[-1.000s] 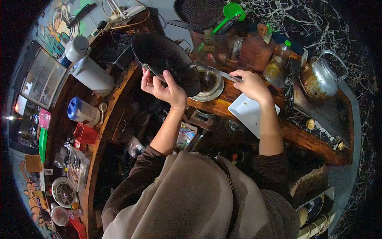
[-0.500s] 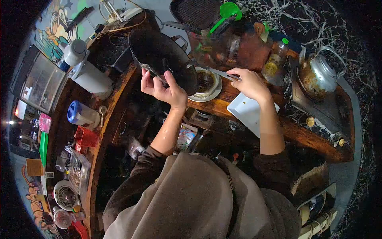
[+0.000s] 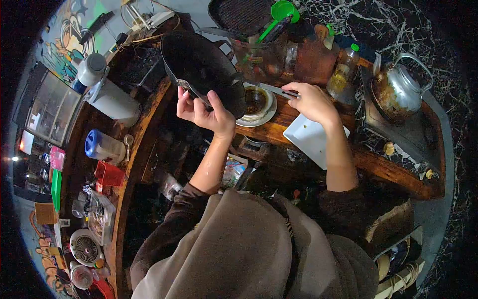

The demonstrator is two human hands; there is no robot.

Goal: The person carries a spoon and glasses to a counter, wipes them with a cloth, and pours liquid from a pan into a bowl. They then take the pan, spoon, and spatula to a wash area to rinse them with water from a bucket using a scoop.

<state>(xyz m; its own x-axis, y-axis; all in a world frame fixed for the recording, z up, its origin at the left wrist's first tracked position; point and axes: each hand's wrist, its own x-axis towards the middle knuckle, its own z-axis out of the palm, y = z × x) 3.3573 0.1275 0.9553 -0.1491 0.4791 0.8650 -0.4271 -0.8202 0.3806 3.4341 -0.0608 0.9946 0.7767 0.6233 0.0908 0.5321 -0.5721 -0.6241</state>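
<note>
text, labels, numbers, signs | none can be read

Wearer: dark brown long sleeves (image 3: pixel 169 222) ending below the elbows, loose grey-brown draped cloth (image 3: pixel 239 244) over the torso, small patterned trim (image 3: pixel 289 230) near centre, bare hands.

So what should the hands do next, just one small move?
Perhaps ease the metal utensil in the right hand along the pan's edge toward the bowl: its far end is at that edge, and the left hand holds the pan tilted beside the bowl of dark liquid.
</note>
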